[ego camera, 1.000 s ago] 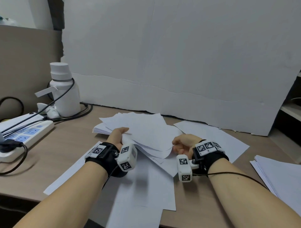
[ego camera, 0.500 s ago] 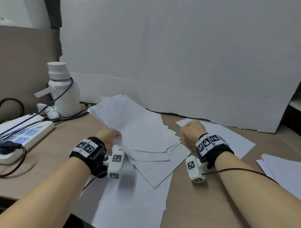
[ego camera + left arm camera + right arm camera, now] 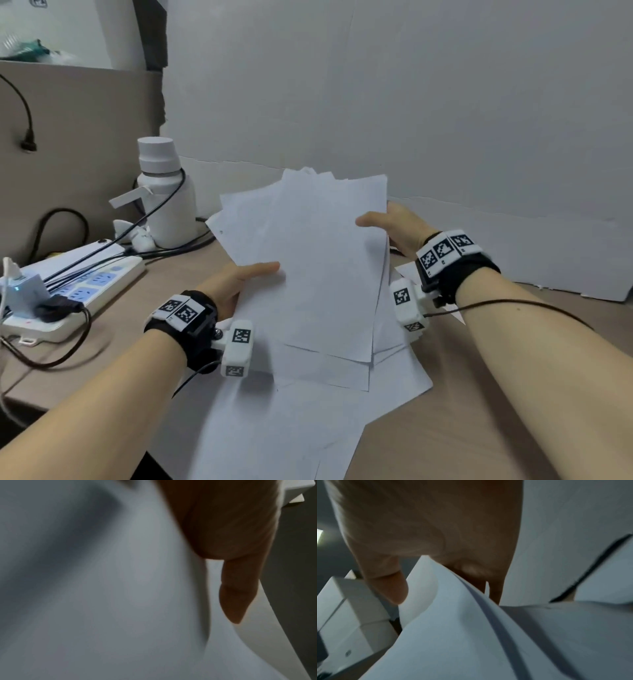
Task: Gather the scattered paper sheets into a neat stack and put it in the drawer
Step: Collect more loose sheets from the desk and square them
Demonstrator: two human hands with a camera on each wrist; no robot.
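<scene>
A loose bundle of white paper sheets (image 3: 318,260) is held upright and tilted above the desk, its edges uneven and fanned at the top. My left hand (image 3: 239,277) grips its left edge, thumb lying across the front. My right hand (image 3: 390,222) grips the right edge higher up, thumb on the front sheet. The left wrist view shows my thumb (image 3: 238,595) against blurred paper (image 3: 120,588). The right wrist view shows my thumb (image 3: 388,582) over the sheets' curved edge (image 3: 471,615). More sheets (image 3: 291,421) lie flat on the desk below. No drawer is in view.
A white bottle (image 3: 164,198) stands at the back left beside a power strip (image 3: 68,291) with cables. A large white board (image 3: 411,120) leans along the back. The wooden desk (image 3: 479,428) shows bare surface at the right front.
Both hands have raised the gathered sheets from the desk and tipped them upright. My right hand moved from a fist beside the pile to gripping the bundle's right edge.
</scene>
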